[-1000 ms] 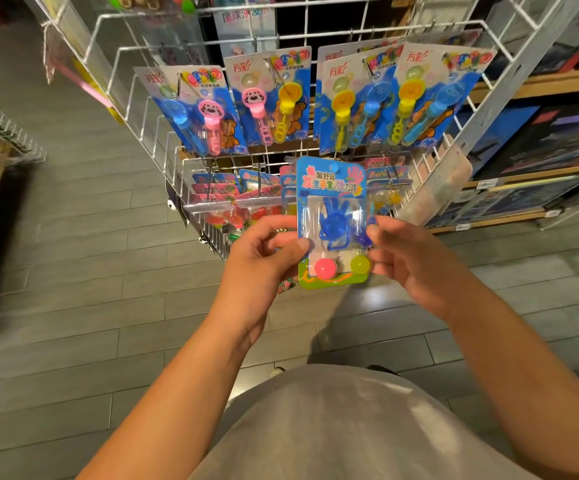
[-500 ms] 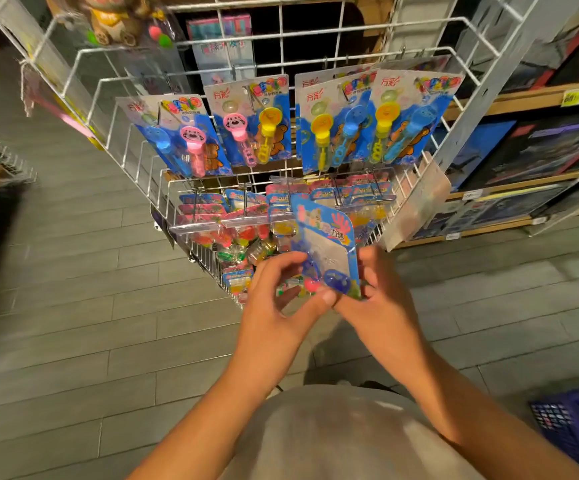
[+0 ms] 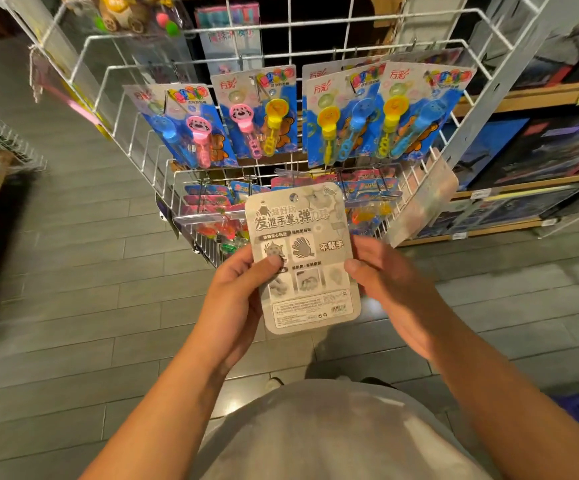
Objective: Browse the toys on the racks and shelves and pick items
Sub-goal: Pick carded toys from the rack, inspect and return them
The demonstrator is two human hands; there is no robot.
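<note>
Toy card held upright, printed back toward viewer.
Left hand pinches its left edge; right hand its right.

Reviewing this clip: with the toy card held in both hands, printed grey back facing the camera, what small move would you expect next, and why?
Probably a brief hold to read it. The toy card has its grey back to the camera, the left hand pinching one edge with the thumb and the right hand touching the other, in front of the wire rack.
</note>
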